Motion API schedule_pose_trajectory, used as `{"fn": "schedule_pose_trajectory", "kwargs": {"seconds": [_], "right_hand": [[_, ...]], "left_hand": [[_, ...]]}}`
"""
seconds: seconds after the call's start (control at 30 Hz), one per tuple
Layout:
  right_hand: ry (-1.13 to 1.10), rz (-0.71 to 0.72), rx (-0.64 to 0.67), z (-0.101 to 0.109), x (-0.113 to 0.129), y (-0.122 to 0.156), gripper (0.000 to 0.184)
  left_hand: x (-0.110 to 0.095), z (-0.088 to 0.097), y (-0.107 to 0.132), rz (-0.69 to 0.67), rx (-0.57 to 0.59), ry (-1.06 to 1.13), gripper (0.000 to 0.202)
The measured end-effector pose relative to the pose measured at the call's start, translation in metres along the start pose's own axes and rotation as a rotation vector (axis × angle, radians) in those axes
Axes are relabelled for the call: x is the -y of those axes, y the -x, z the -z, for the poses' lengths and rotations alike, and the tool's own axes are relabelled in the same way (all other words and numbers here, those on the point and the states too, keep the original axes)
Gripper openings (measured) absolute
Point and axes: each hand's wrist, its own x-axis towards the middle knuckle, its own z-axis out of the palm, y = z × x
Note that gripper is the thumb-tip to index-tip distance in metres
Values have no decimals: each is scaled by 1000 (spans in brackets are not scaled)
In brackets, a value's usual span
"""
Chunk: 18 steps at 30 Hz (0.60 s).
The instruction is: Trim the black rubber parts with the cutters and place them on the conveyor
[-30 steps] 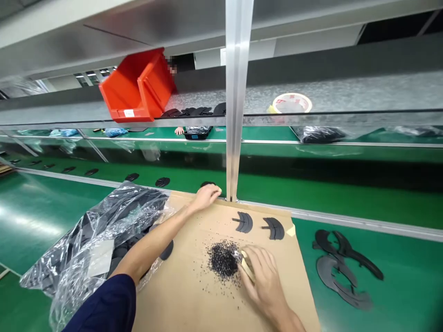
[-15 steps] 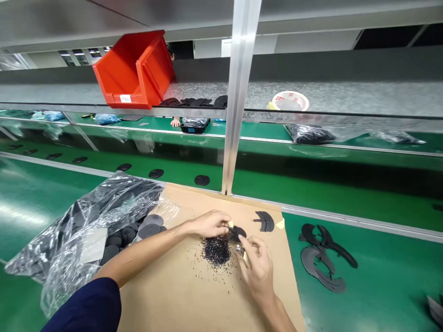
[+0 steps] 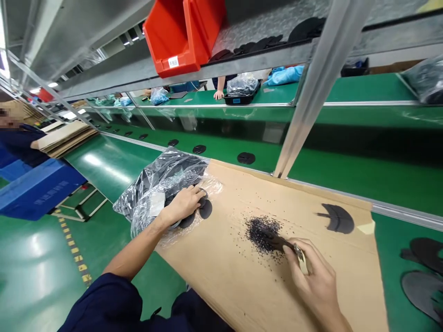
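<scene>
My left hand [image 3: 183, 203] rests at the mouth of a clear plastic bag [image 3: 162, 184] full of black round parts, its fingers curled onto one black disc [image 3: 204, 208]. My right hand [image 3: 313, 274] is closed round a small tool with a pale handle [image 3: 302, 259] and holds a black piece [image 3: 278, 243] at the edge of a pile of black crumbs [image 3: 261, 230]. Both lie on a brown cardboard sheet [image 3: 224, 258]. One black half-round part [image 3: 337, 218] lies on the cardboard's far right.
Black discs [image 3: 246, 158] ride on the green conveyor belt [image 3: 346, 180] behind the cardboard. A slanted aluminium post [image 3: 311, 87] rises from the belt edge. Red bins [image 3: 183, 34] stand on the shelf above. Black trimmed scraps [image 3: 422, 272] lie at right. A person in blue [image 3: 19, 138] works at far left.
My left hand has left the piece near the crumb pile and gone left to the bag. The view has swung left and tilted. My right hand stays by the pile.
</scene>
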Motion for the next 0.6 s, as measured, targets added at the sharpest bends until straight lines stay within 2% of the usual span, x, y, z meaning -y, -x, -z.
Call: {"fn": "schedule_pose_trajectory", "kwargs": {"seconds": [0.07,0.17,0.23,0.3,0.37,0.47,0.53,0.6], "right_hand": [[-3,-81,-10,0,1,-1,15],[-25,-266,-11,1,3,0,26],[-57,-385,-7,1,5,1,31],[-97,-474,-16,1,7,2,35],[-140,-540,-35,1,9,2,38],[-223,-622,-46,-1,12,2,39],[-284,-668,-38,-2,13,1,38],[-339,-701,-28,-3,15,2,35]], "left_hand": [[6,-5,1,30,-5,7,27],[7,-8,-1,48,-31,44,18],[3,-7,-4,32,-54,85,6],[-10,-6,-6,-7,-98,244,11],[-33,-8,-7,-67,-144,574,21],[-81,-16,-10,-177,-137,1104,27],[-113,-23,-12,-236,-121,1256,31],[-138,-29,-16,-256,-146,1224,29]]}}
